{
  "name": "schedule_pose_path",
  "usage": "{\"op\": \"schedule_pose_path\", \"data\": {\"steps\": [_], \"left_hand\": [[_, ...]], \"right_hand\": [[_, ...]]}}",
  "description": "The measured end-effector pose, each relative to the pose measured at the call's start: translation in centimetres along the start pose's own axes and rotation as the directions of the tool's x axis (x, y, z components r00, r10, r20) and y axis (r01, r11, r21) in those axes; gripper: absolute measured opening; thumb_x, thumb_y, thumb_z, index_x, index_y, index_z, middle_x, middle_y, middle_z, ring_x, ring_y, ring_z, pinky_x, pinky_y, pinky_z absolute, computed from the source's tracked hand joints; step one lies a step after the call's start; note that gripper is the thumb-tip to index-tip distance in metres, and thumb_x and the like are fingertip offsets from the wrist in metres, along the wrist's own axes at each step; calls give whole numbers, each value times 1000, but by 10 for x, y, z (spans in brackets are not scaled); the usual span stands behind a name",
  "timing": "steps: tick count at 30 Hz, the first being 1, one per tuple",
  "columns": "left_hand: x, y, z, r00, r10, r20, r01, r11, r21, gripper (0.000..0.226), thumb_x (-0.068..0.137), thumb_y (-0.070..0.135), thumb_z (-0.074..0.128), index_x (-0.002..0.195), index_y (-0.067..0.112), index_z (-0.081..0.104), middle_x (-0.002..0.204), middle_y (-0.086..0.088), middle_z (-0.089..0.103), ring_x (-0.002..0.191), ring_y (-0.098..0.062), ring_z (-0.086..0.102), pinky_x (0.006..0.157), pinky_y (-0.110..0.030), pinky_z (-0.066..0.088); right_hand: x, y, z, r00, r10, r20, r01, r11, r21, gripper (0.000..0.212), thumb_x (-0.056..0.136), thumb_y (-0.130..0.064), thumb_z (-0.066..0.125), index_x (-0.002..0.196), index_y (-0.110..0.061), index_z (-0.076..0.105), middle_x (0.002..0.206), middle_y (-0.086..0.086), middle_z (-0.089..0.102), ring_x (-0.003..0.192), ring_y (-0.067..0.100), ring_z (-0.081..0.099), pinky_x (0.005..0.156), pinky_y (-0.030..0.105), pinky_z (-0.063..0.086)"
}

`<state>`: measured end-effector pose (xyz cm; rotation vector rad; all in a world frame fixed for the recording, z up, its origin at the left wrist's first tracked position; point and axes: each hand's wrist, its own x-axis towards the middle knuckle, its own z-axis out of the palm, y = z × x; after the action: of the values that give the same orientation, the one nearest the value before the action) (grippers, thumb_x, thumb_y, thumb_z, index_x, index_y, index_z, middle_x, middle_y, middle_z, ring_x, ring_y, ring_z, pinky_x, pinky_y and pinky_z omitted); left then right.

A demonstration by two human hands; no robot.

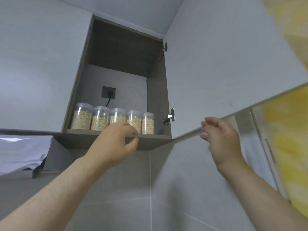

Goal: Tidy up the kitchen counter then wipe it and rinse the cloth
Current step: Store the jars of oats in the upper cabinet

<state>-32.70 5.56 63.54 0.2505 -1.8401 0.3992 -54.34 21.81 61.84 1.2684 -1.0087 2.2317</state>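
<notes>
Hands: the left hand (116,140) is raised to the front lip of the cabinet shelf (80,131), fingers loosely curled and thumb close to fingertips, with nothing in its grasp. Whether it touches the lip cannot be told. The right hand (220,137) is blurred, half open, with fingers above and thumb below the lower edge of the open cabinet door (225,72); no firm grip is evident. The jars (100,119), five clear ones of oat-like flakes, stand upright above and just behind the left hand. Their row runs left to right along the shelf front, with the two rightmost nearest its fingertips. The door hangs from hinges (170,116) right of the jars, its lower edge running out rightward through the right hand. In my judgement the jars are stowed and closing falls to the right hand. The worktop is out of view.
</notes>
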Motion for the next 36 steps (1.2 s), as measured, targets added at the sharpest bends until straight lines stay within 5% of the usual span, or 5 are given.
{"op": "schedule_pose_path", "data": {"steps": [6, 19, 24, 30, 36], "left_hand": [[0, 71, -25, 998, -38, 53, 37, 999, 24, 23, 92, 33, 55, 107, 23, 69, 99, 16, 59, 96, -5, 54, 83, -25, 46], [28, 176, -96, 995, -15, 97, 21, 998, -63, 42, 98, 39, 45, 140, 34, 45, 142, 17, 49, 130, -3, 43, 108, -28, 36], [41, 204, -123, 999, 33, 41, -25, 984, -177, 53, 98, 43, 44, 148, 40, 28, 148, 14, 41, 132, -6, 43, 110, -42, 40], [47, 181, -134, 996, 92, 8, -92, 996, 15, 56, 96, 47, 48, 148, 38, 30, 155, 19, 26, 139, -3, 31, 112, -40, 38], [38, 144, -143, 999, 20, -41, -17, 996, 83, 54, 91, 35, 61, 143, 28, 44, 152, 15, 31, 118, -12, 57, 97, -31, 52]], "right_hand": [[0, -47, -57, 951, 12, -310, 12, 997, 75, 28, 76, -25, 53, 103, -21, 62, 95, 2, 69, 94, 26, 67, 86, 42, 53], [-22, -94, -61, 949, -173, 264, 123, 973, 197, 60, 84, 20, 46, 112, -31, 62, 108, -21, 70, 107, -5, 61, 87, 14, 48], [-31, -100, -31, 891, -187, 414, 149, 981, 122, 53, 93, -16, 54, 140, -39, 47, 135, -13, 57, 124, 8, 54, 105, 37, 46], [-29, -95, 5, 844, -257, 470, 251, 965, 77, 55, 98, -16, 48, 145, -43, 39, 136, -28, 42, 122, -12, 40, 105, 28, 41], [-29, -74, 48, 772, -418, 480, 467, 884, 18, 49, 98, -39, 36, 146, -34, 43, 142, -15, 45, 133, 3, 38, 114, 36, 33]]}}
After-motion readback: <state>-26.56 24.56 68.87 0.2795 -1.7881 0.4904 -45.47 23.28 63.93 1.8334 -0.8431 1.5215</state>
